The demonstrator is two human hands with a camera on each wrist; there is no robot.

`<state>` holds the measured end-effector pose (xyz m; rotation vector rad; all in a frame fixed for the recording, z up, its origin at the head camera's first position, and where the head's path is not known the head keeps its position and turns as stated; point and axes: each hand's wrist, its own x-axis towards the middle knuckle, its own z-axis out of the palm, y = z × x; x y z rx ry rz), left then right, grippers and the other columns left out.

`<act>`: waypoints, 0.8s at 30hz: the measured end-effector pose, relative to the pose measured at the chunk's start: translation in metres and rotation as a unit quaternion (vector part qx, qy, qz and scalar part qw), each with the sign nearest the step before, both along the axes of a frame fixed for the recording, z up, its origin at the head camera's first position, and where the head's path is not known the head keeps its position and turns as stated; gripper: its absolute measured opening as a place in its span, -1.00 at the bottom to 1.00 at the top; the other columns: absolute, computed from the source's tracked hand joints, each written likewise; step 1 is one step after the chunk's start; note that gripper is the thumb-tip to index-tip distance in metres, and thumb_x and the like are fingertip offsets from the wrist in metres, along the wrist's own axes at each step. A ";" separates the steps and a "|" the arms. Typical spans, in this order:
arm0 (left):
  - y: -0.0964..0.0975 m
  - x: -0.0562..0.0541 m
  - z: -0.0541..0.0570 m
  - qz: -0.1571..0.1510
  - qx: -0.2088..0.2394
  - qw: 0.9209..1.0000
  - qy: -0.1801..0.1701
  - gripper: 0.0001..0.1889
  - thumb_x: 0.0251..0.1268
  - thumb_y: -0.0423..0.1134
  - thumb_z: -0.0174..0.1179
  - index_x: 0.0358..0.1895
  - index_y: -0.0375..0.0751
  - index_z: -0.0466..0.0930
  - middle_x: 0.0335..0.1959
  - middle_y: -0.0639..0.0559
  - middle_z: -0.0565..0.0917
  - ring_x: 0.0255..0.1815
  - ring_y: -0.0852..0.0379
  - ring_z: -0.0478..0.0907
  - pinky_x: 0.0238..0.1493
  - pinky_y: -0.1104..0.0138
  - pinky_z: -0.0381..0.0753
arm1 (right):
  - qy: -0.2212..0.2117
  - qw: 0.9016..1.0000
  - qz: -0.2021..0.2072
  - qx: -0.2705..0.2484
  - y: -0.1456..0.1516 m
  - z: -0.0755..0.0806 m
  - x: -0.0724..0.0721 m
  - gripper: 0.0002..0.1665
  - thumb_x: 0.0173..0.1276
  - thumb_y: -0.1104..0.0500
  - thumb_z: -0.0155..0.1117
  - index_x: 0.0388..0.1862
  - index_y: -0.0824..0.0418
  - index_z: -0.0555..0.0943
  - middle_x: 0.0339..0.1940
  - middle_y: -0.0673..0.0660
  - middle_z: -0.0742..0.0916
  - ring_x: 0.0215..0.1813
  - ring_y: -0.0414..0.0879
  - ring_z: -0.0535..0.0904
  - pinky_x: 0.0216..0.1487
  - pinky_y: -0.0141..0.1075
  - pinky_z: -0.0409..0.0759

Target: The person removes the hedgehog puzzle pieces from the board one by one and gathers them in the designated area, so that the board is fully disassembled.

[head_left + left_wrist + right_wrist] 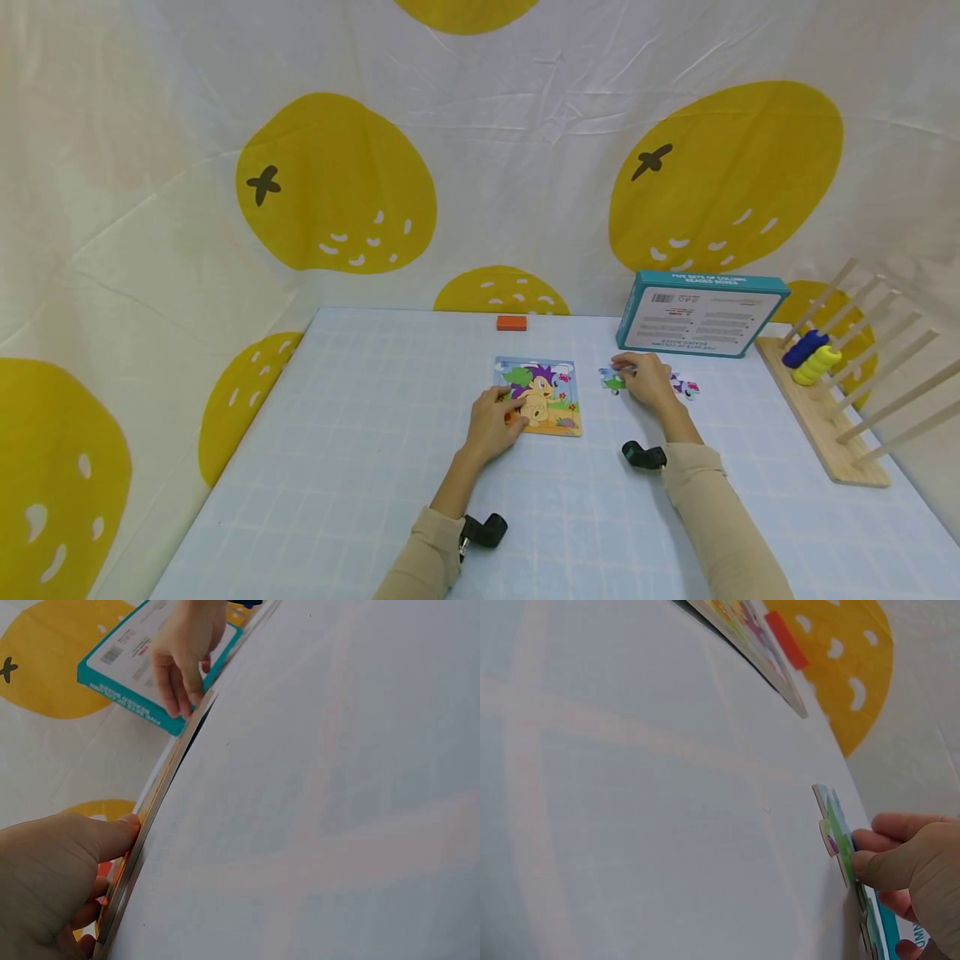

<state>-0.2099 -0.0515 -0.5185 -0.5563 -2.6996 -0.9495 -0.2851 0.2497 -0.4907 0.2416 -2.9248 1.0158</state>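
Observation:
A jigsaw puzzle board (567,392) with a purple-haired cartoon figure lies flat on the table. My left hand (491,425) rests on its lower left corner, the thumb near the front edge and the fingers over the picture. In the left wrist view the thumb (118,836) touches the board's edge. To the right of the board lie loose puzzle pieces (686,387). My right hand (647,382) is over them, and its thumb and fingertips pinch a green and blue puzzle piece (832,817) low at the table. The palm partly hides the other pieces.
Behind the right hand a teal and white box (701,315) leans by the wall cloth. A wooden peg rack (825,417) with blue and yellow beads stands at the right. An orange block (512,322) lies at the table's back edge.

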 end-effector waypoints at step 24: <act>0.001 0.000 -0.003 0.005 0.006 1.000 0.024 -0.67 0.16 -0.20 0.25 -0.01 -0.26 0.66 0.09 -0.24 0.50 0.14 -0.15 0.40 0.18 -0.04 0.32 | 0.113 0.992 -0.018 -0.057 -0.022 -0.006 0.010 -0.67 0.28 0.40 0.12 0.03 0.40 0.58 0.01 0.40 0.62 0.01 0.25 0.48 0.05 0.11 0.36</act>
